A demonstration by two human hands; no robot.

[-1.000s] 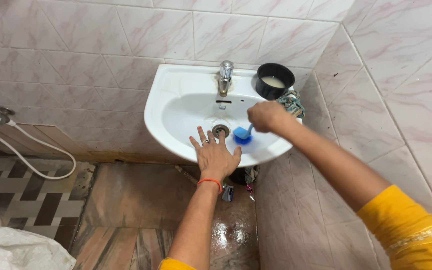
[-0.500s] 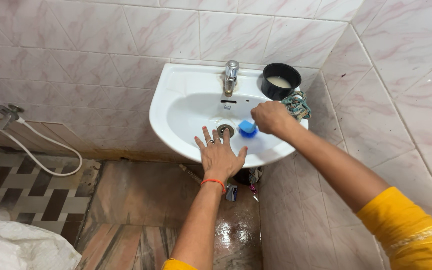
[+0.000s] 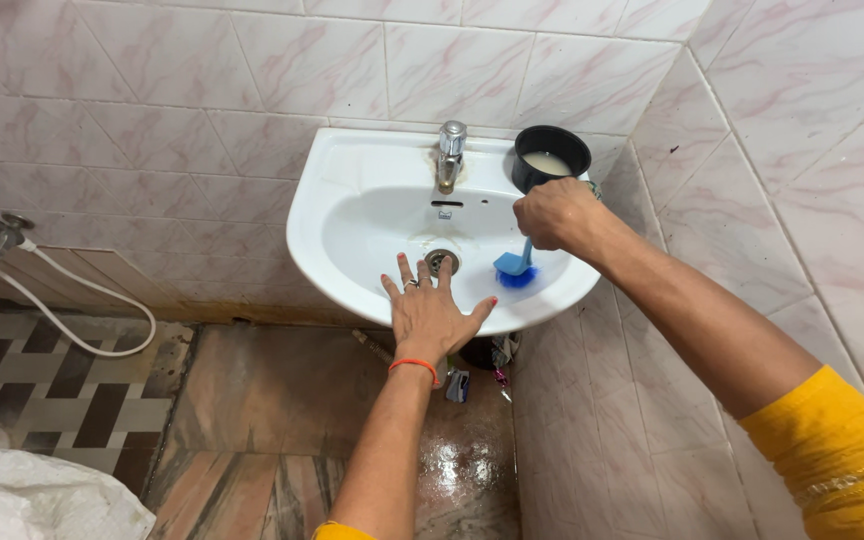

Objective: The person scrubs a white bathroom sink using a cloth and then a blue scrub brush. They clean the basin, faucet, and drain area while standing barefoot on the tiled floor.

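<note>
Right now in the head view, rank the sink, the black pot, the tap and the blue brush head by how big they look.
1. Sink, by far the largest.
2. Black pot.
3. Tap and brush head look about alike; I can't rank them.

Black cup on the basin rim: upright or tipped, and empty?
Upright, not empty: the black cup stands on the basin rim, mouth up, holding pale cloudy liquid.

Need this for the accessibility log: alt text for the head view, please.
Seen from above, the right hand holds a blue brush against the inside of a white wall sink, while the left hand lies flat on the front rim. A black pot of pale liquid stands beside the tap.
</note>
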